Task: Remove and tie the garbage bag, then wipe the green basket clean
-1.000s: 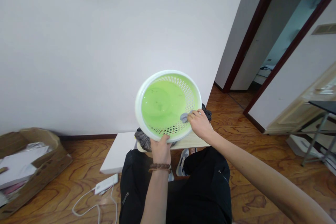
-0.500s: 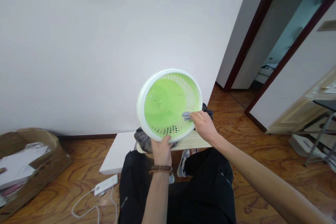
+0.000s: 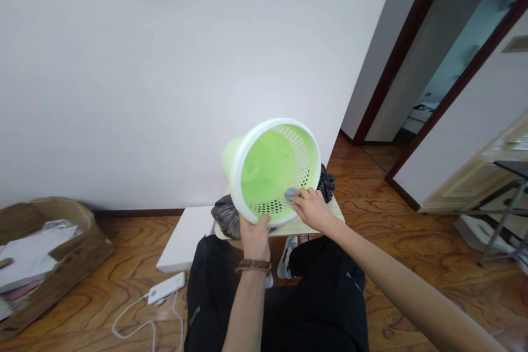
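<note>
A light green basket (image 3: 268,162) with a pale rim and rows of holes is tilted, its mouth facing me. My left hand (image 3: 254,236) grips the lower rim, thumb over the edge. Between the fingers of my right hand (image 3: 314,209) is a small grey cloth (image 3: 291,195), held against the holed inner wall at the lower right. Beneath the basket is a small pale wooden stool (image 3: 299,226). Black plastic bags lie at both sides, one at the left (image 3: 226,215) and one at the right (image 3: 326,183).
An open cardboard box (image 3: 78,264) with papers stands on the floor at the left. A flat white box (image 3: 185,239) and a white power strip (image 3: 166,287) with a cable lie nearer. A white wall rises behind; a metal-legged stool (image 3: 509,212) is at the right.
The basket has turned and shifted slightly right and down, showing more of its outer left side. My right hand and the cloth have moved a little lower along the inner wall.
</note>
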`<control>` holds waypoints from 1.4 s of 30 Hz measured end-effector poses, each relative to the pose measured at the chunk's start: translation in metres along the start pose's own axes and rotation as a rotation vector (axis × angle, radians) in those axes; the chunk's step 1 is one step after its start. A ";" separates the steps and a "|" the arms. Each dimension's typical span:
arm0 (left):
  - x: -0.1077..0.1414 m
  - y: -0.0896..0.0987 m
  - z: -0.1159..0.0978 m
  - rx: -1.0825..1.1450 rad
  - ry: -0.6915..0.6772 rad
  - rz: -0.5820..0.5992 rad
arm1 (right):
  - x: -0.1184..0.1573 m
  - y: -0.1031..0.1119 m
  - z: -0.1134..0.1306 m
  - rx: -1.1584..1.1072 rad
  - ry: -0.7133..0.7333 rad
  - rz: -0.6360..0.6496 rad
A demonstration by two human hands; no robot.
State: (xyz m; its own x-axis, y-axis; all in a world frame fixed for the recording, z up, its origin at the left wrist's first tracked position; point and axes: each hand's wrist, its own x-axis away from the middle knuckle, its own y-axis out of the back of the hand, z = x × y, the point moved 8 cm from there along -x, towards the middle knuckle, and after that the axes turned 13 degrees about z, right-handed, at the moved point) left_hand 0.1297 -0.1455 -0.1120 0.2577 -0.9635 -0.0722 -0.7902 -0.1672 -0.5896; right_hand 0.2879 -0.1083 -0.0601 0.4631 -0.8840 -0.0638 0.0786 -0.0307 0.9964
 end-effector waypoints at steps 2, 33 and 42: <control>0.002 -0.001 0.000 0.016 0.006 0.002 | -0.001 0.002 -0.001 -0.014 -0.026 -0.009; 0.009 0.002 -0.002 0.072 -0.038 -0.060 | -0.002 0.016 0.006 0.009 -0.038 -0.142; 0.006 0.004 0.002 0.101 -0.032 -0.071 | -0.003 0.005 0.032 -0.096 0.106 -0.122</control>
State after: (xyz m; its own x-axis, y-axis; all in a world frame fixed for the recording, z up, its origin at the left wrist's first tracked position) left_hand 0.1287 -0.1512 -0.1162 0.3298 -0.9426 -0.0516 -0.7098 -0.2116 -0.6719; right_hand 0.2583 -0.1208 -0.0528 0.5350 -0.8222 -0.1945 0.2214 -0.0857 0.9714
